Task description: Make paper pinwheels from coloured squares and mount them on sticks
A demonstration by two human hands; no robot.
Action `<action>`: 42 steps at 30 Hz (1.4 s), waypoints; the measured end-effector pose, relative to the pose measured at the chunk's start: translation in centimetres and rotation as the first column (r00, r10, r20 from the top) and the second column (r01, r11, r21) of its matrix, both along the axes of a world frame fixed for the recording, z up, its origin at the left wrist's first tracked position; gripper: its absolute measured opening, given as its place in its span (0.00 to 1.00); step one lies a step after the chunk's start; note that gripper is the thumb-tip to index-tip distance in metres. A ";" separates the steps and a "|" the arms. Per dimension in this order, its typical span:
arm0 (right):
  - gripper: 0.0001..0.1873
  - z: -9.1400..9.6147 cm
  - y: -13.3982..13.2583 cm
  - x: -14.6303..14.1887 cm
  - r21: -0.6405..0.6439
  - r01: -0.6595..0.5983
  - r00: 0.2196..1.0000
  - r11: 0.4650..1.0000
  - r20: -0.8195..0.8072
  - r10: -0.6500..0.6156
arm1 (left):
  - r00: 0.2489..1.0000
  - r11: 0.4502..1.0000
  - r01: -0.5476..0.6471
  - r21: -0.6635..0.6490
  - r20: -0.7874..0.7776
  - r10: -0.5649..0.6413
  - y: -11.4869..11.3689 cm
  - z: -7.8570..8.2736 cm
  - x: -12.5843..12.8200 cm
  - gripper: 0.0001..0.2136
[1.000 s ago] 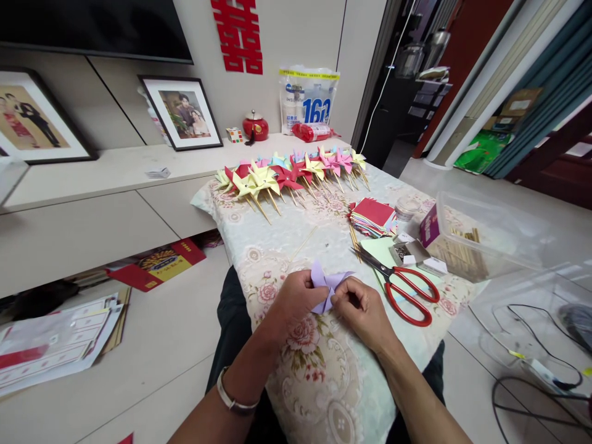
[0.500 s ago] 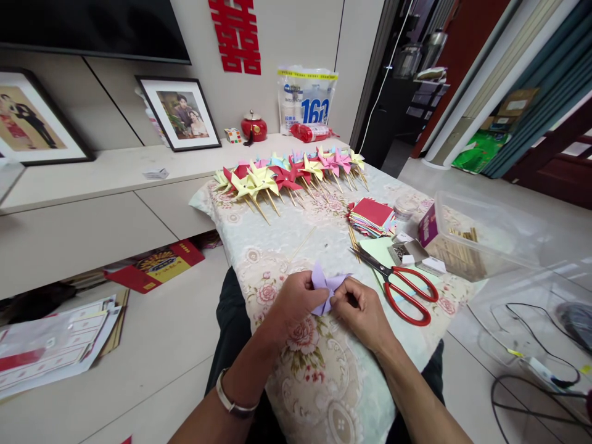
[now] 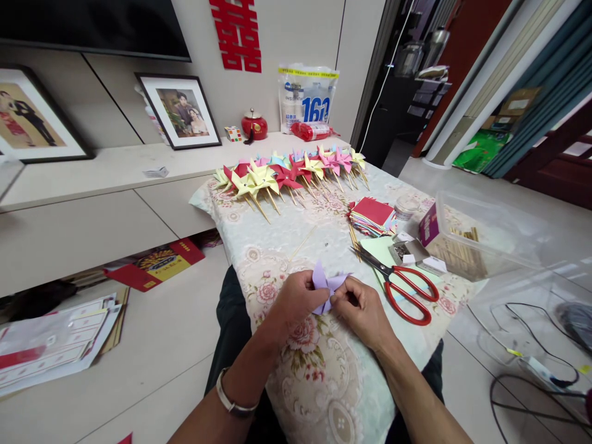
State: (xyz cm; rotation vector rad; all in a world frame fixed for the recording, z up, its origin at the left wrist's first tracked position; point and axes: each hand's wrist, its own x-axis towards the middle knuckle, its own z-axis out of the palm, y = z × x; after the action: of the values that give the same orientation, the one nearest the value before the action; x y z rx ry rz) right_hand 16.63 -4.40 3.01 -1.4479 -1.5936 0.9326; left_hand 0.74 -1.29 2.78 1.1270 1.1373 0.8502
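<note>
Both hands meet over the near part of a floral cloth (image 3: 277,246) covering a small table. My left hand (image 3: 296,299) pinches a folded purple paper pinwheel (image 3: 322,282) from the left. My right hand (image 3: 363,308) pinches the same paper from the right, fingers curled at its centre. Red-handled scissors (image 3: 400,287) lie just right of my right hand.
A row of finished pinwheels on sticks (image 3: 289,172) lies at the table's far end. A stack of coloured paper squares (image 3: 372,216), a clear plastic box with sticks (image 3: 481,243) and small boxes sit at the right. Papers (image 3: 60,339) lie on the floor at left, cables (image 3: 531,364) at right.
</note>
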 end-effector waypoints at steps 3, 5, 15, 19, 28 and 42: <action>0.06 0.0 0.0 0.0 -0.002 -0.005 1.000 1.000 -0.012 0.005 | 1.000 1.000 0.002 0.010 -0.018 -0.002 0.0 0.0 0.0 0.05; 0.06 -0.1 0.0 0.0 -0.002 -0.010 1.000 1.000 -0.019 0.010 | 0.999 1.000 -0.001 0.019 -0.037 0.002 -0.1 0.0 0.1 0.05; 0.11 -0.4 -0.6 0.8 0.177 0.135 0.974 0.975 -0.203 -0.098 | 0.999 0.999 0.033 -0.012 0.009 -0.033 0.2 0.6 -0.7 0.05; 0.14 -1.2 -0.6 1.3 0.230 0.300 0.890 0.926 -0.416 -0.185 | 0.985 0.985 0.162 -0.057 -0.047 -0.164 0.5 1.2 -1.9 0.06; 0.41 1.1 -0.6 0.3 -0.079 -0.236 0.892 0.969 -0.413 0.183 | 0.867 0.908 0.416 -0.045 -0.279 -0.412 0.8 2.9 -3.4 0.03; 0.44 0.9 1.0 -1.1 -0.084 -0.274 0.959 0.958 -0.099 0.266 | 0.782 0.890 0.456 -0.017 -0.470 -0.410 1.5 4.0 -2.9 0.04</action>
State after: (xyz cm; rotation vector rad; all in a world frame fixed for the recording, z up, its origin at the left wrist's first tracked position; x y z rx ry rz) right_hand 15.51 -3.38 3.92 -1.2539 -1.7300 1.2286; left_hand -2.13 0.19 6.74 1.6571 1.1523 0.2732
